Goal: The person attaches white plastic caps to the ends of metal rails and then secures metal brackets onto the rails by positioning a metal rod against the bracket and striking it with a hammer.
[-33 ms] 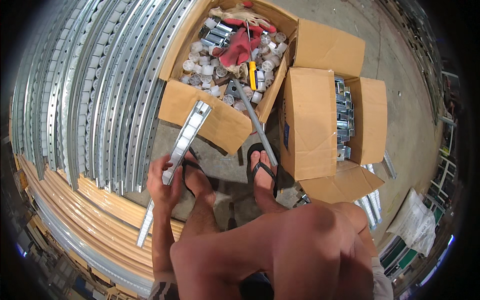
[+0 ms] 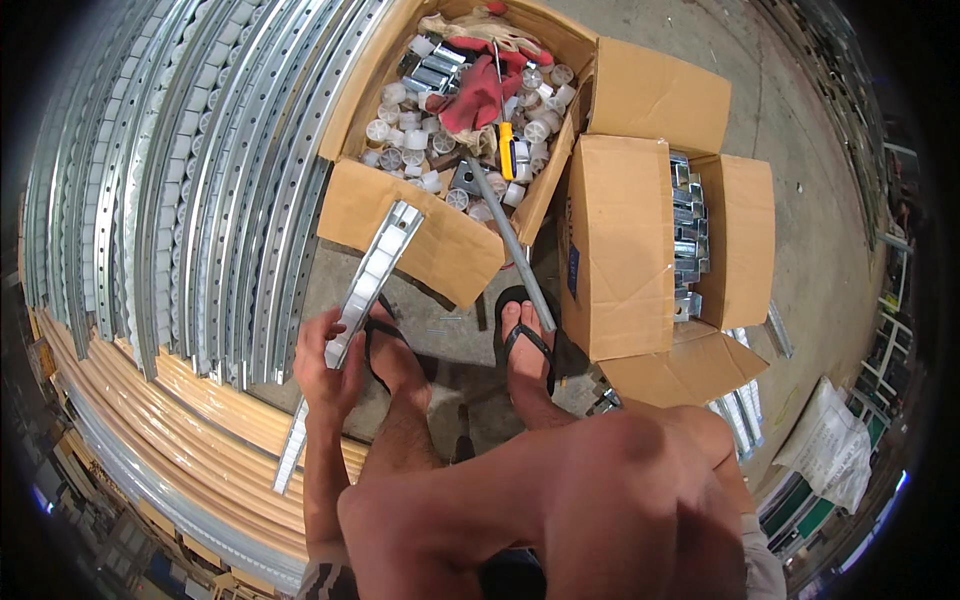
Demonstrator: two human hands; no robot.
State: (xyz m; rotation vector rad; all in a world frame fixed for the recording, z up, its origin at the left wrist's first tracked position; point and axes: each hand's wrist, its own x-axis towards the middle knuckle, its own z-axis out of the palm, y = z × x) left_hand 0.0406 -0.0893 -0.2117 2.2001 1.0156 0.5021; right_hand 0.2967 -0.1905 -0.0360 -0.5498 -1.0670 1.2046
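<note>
Over the floor (image 2: 815,240), the left hand (image 2: 328,372) grips a rail (image 2: 372,277), probably steadying it. Next needs firmness; right hand unseen.

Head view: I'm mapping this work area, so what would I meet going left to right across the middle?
Stacked roller rails → left hand → left foot → right foot → box of metal pieces → white sack.

Roller rail (image 2: 364,284) — shiny metal, smooth plastic rollers (image 2: 380,262); cardboard box (image 2: 622,250) — matt.
</note>
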